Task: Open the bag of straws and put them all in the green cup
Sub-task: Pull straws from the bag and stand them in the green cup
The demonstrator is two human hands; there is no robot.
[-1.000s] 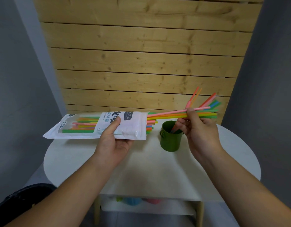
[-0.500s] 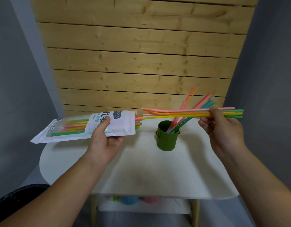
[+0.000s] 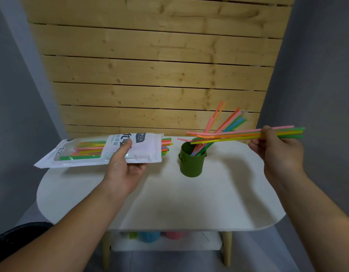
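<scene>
Glossy plastic bag [image 3: 142, 152], matt green cup [image 3: 191, 163], rough wooden planks [image 3: 150, 71].

Soft, even light falls from above and somewhat in front, leaving the white table [image 3: 218, 195] bright but without glare, and laying broad, faint-edged shadows of both forearms across it toward 6 o'clock, with a dim smudge of shadow beside the green cup [image 3: 191, 163] toward 3 o'clock. The grey walls darken toward 9 and 3 o'clock and the floor at 7 o'clock is almost black. Wide-angle distortion bows the wooden planks [image 3: 154, 71] and leans the wall edges outward toward 12 o'clock, and the whole frame is slightly soft, with print on the bag [image 3: 103, 152] smeared and the shelf under the table blurred.
</scene>
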